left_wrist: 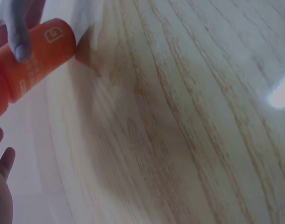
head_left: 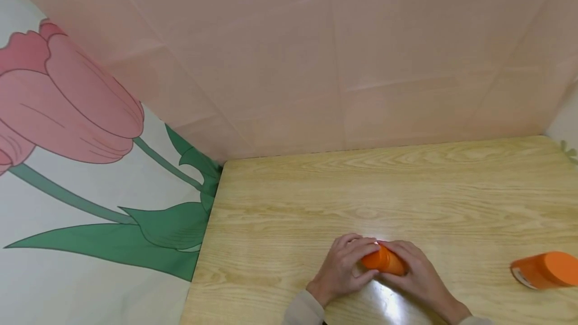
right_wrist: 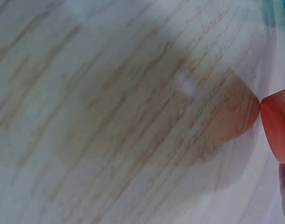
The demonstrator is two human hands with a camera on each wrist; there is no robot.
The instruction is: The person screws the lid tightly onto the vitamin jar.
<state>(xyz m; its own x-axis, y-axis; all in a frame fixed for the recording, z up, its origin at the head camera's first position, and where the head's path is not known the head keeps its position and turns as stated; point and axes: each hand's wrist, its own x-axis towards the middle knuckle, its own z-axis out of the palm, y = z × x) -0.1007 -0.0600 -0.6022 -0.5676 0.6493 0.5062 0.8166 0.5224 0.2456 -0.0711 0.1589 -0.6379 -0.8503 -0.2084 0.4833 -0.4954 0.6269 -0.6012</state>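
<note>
A small orange bottle (head_left: 392, 262) is held between two hands near the table's front. It is tilted, and its base edge appears to meet its reflection on the tabletop in the left wrist view. White lettering runs along the orange bottle (left_wrist: 42, 58). My left hand (head_left: 345, 265) grips the cap end, with fingertips above and thumb below. Round the body, my right hand (head_left: 417, 272) holds the bottle from the other side; its thumb lies along the body in the left wrist view. Only the bottle's base (right_wrist: 277, 128) and part of a finger show in the right wrist view.
A second orange cylinder (head_left: 542, 271) with a flat orange top and a whitish label stands at the right of the wood-grain table (head_left: 280, 204). A pinkish covering (head_left: 293, 64) rises behind the table, and a tulip-printed sheet (head_left: 113, 245) hangs at the left edge.
</note>
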